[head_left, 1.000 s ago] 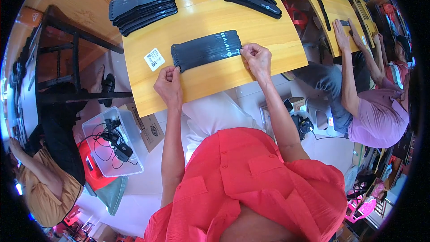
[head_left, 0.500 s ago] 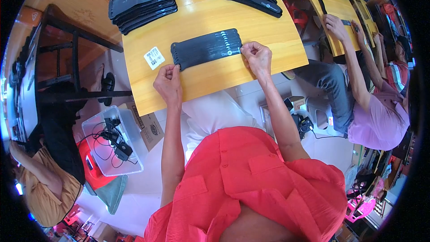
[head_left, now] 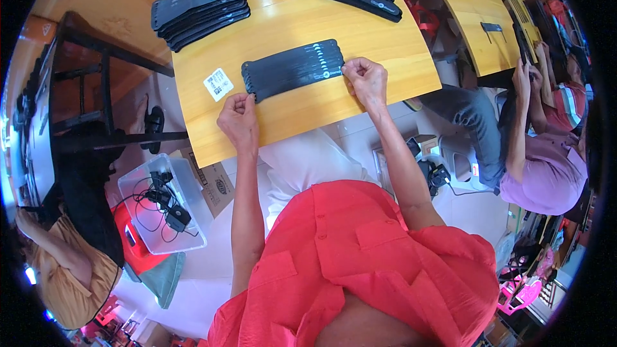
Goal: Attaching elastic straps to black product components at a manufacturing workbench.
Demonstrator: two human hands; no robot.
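Observation:
A fanned, overlapping row of flat black straps point(head_left: 283, 72) with white print lies on the yellow wooden table point(head_left: 308, 112) in front of me. My left hand point(head_left: 238, 121) is closed in a pinch at the near left corner of the row, on the end of the nearest strap. At the right end, my right hand point(head_left: 366, 81) pinches the other end of that strap. The fingertips cover the strap's very ends. Just left of the row is a white printed label point(head_left: 218, 84), flat on the wood.
Stacked black straps point(head_left: 199, 9) stand at the far left of the table, with bundled straps point(head_left: 358, 0) at the far right. A clear plastic bin point(head_left: 160, 202) of black cables sits on the floor at left. Co-workers sit on both sides; one wears a purple shirt point(head_left: 546, 173).
My hands keep their pinch at both ends of the row. The whole view has shifted slightly. The co-worker at right has drawn their hands back from the table, toward themselves.

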